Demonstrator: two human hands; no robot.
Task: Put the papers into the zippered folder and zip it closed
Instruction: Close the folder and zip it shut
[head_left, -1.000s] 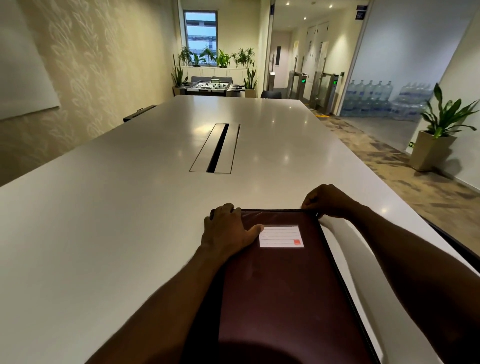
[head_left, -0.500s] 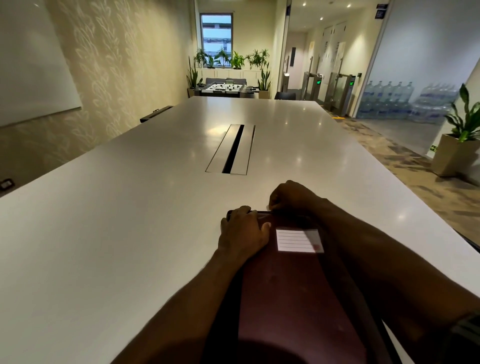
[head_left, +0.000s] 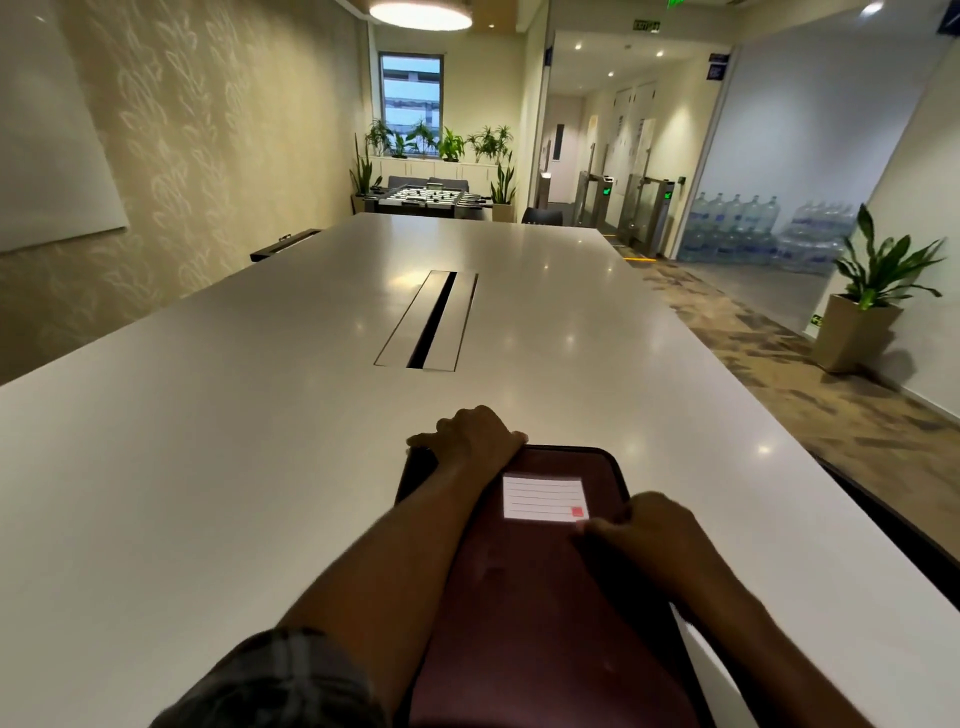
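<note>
On the table (head_left: 260, 441), maroon folder (head_left: 519, 597), blank lined label (head_left: 544, 498)

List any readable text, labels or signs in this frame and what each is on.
Green ceiling sign near the corridor: looks like "EXIT", too blurred to confirm.
White ruled label on the dark maroon zippered folder: blank lines and a red square, no words.
Blue wall plaques by the glass partition: too small to read.
</note>
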